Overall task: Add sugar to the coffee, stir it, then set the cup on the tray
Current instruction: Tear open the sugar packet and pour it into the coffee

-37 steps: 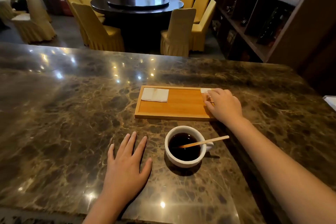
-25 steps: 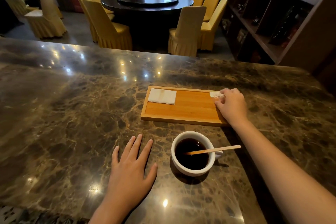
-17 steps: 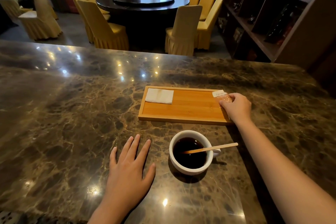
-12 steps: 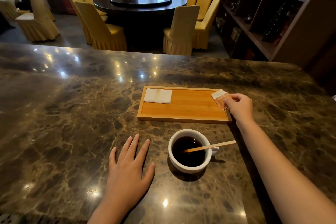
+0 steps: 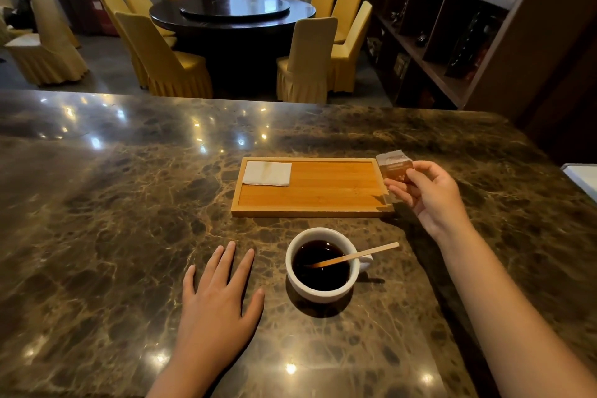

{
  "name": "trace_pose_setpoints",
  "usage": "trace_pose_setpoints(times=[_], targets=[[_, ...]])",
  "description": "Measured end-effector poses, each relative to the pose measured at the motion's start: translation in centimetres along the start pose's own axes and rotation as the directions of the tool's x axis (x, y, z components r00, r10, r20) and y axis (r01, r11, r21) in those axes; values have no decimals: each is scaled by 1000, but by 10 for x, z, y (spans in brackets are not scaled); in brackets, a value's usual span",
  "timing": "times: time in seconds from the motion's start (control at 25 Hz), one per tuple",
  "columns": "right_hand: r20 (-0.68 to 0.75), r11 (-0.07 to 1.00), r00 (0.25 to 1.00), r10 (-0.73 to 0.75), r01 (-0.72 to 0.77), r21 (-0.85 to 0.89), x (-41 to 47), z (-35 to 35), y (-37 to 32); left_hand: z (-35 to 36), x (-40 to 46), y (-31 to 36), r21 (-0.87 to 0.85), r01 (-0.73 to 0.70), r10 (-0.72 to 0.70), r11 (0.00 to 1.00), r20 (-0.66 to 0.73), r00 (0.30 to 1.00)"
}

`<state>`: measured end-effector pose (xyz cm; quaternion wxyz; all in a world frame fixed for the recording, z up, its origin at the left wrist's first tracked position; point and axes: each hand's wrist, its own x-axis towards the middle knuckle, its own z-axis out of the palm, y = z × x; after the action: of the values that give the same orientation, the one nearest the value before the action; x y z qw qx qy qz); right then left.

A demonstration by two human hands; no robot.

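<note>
The small brown-and-white paper sugar sachet (image 5: 394,168) was pinched in the right hand (image 5: 426,192) above the wooden tray's (image 5: 310,205) right end. The left hand (image 5: 217,304) lay flat and empty on the marble bench (image 5: 113,220). Tearing it squarely over the white coffee cup (image 5: 323,265), nearer, would avoid spills.

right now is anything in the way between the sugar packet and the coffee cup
Nothing visible is. The right hand holds the sugar packet in the air by the tray's right end; only bare counter lies between it and the cup. The stir stick leans on the cup's right rim.
</note>
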<state>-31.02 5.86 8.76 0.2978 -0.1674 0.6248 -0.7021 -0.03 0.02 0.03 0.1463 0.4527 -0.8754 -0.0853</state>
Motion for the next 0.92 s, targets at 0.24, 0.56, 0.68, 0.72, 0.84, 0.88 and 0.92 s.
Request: trace_pose_setpoints(times=[0.24,0.56,0.68,0.72,0.84,0.88,0.92], targets=[[-34,962,987,158,-146,230,-17,-6,-4,0,1,0,15,-3,3,1000,6,1000],[39,795,938,346,-315,518,-29,-6,-7,-1,0,1,18,-4,4,1000,16,1000],[-13,870,936,353,-323,372,-31,-8,-8,0,0,0,28,-9,9,1000,18,1000],[1,877,936,353,-332,347,-32,-9,-8,0,1,-1,26,-10,9,1000,17,1000],[129,905,938,323,-346,246,-35,-8,-9,0,0,-1,17,-13,13,1000,17,1000],[160,922,939,304,-332,199,-36,-7,-9,0,0,-1,16,-14,14,1000,17,1000],[188,937,941,282,-312,157,-37,-7,-10,0,0,-1,15,-16,16,1000,17,1000]])
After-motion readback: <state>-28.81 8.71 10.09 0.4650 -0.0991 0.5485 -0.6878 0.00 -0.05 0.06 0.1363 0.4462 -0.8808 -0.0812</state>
